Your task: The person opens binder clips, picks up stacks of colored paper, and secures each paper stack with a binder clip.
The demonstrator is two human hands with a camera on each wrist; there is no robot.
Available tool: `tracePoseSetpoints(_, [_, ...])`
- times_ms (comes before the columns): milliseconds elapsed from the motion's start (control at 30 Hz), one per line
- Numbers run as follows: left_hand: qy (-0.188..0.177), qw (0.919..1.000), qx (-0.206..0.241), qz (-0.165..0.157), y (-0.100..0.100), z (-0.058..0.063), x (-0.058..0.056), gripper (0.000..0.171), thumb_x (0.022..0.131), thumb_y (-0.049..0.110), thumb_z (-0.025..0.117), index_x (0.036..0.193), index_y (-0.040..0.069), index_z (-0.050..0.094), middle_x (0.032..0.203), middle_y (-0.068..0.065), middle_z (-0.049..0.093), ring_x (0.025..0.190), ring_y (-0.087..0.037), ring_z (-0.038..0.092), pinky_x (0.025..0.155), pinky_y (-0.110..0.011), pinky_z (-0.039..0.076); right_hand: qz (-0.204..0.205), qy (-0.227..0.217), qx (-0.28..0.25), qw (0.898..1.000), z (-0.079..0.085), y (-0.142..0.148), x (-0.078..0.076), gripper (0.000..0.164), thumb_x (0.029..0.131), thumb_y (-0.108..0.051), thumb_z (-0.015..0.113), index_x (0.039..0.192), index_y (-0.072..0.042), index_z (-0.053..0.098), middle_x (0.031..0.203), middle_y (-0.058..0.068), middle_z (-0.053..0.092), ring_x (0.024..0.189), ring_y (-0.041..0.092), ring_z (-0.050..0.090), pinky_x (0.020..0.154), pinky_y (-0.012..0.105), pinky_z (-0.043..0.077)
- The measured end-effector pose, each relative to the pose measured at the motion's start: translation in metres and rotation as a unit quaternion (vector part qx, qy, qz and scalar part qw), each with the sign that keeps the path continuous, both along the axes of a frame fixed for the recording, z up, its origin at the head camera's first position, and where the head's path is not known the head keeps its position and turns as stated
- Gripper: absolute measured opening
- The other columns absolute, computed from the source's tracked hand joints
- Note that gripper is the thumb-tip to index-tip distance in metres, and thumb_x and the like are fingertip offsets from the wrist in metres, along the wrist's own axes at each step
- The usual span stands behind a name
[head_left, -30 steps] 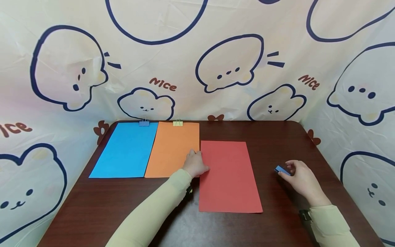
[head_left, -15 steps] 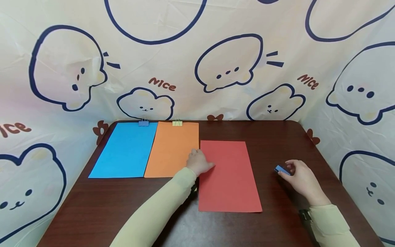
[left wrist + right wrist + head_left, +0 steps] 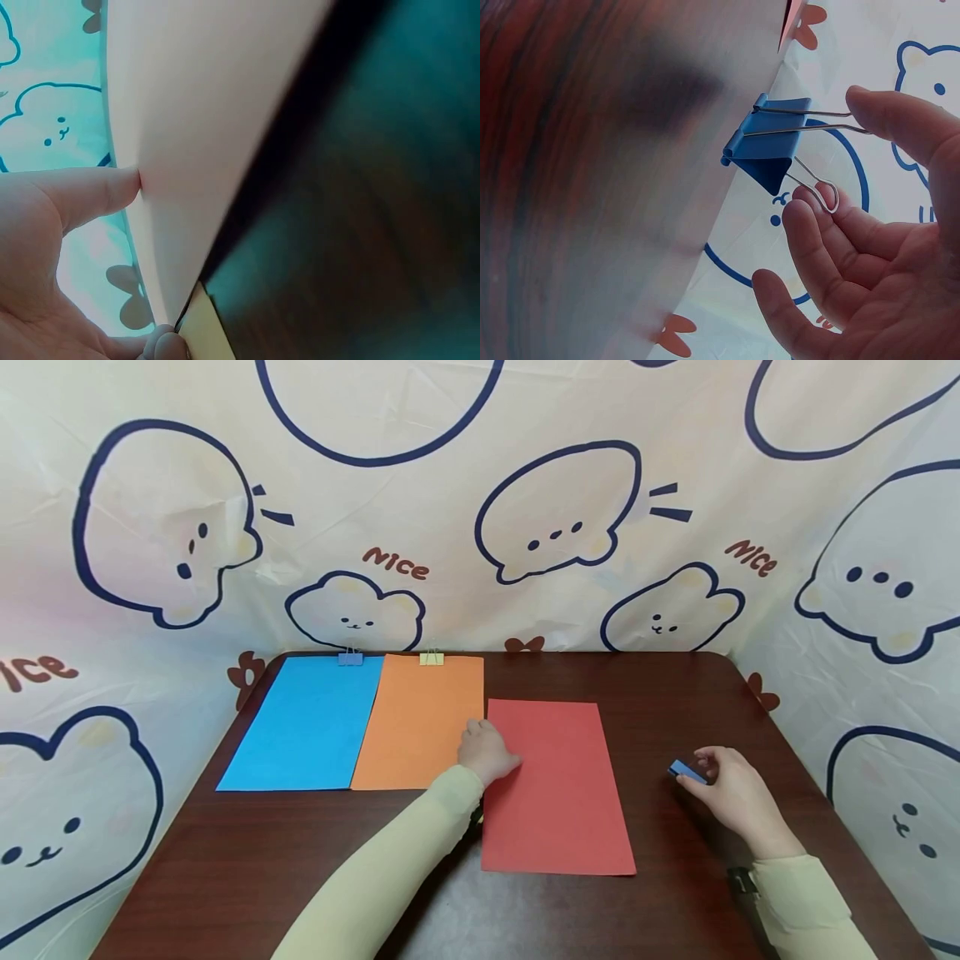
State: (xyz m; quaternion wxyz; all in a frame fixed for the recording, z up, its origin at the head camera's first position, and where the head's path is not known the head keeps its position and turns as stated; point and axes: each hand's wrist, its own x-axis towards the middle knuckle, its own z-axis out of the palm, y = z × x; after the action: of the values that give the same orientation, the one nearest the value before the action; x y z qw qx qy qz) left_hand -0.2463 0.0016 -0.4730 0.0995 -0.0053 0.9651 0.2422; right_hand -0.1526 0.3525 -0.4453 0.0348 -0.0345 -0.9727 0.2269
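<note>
The left hand [image 3: 488,752] rests where a red sheet of paper [image 3: 557,793] borders an orange sheet [image 3: 420,718]. Its thumb [image 3: 105,187] lies fairly straight on the sheet's surface, while the other fingertips [image 3: 166,341] are at the edge, partly out of frame. Away to the right, the right hand [image 3: 731,785] holds a blue binder clip [image 3: 769,142] above the table. Thumb and fingers pinch its two wire handles from opposite sides, and the clip has nothing in its mouth.
A blue sheet [image 3: 307,727] lies left of the orange one. A blue clip [image 3: 350,658] and a yellow clip [image 3: 432,659] sit at their top edges. Everything is on a dark wooden table [image 3: 262,860] before a printed cloth [image 3: 555,402].
The left hand has shifted slightly to the right, its thumb now further over the red sheet. The right hand and its binder clip look still.
</note>
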Motion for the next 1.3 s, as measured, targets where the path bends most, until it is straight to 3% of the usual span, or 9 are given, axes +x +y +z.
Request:
tracePoseSetpoints(500, [0.009, 0.9979, -0.056, -0.030, 0.0032, 0.0057, 0.0072, 0.065, 0.092, 0.046, 0.075, 0.120, -0.008, 0.053, 0.111, -0.018, 0.048, 0.098, -0.027, 0.050, 0.079, -0.039, 0.051, 0.010, -0.005, -0.002, 1.000, -0.0012, -0.0007, -0.0004, 0.057, 0.090, -0.027, 0.079, 0.127, 0.010, 0.056, 0.118, 0.031, 0.058, 0.099, 0.039, 0.060, 0.086, 0.058, 0.054])
tracePoseSetpoints(1300, [0.013, 0.9967, -0.072, -0.035, 0.0044, 0.0055, 0.0072, 0.061, 0.094, 0.046, 0.073, 0.117, -0.007, 0.054, 0.108, -0.018, 0.046, 0.094, -0.026, 0.049, 0.077, -0.038, 0.051, 0.012, 0.004, 0.005, 1.000, -0.0016, -0.0010, -0.0016, 0.055, 0.090, -0.026, 0.079, 0.125, 0.011, 0.057, 0.116, 0.031, 0.059, 0.098, 0.039, 0.062, 0.087, 0.059, 0.053])
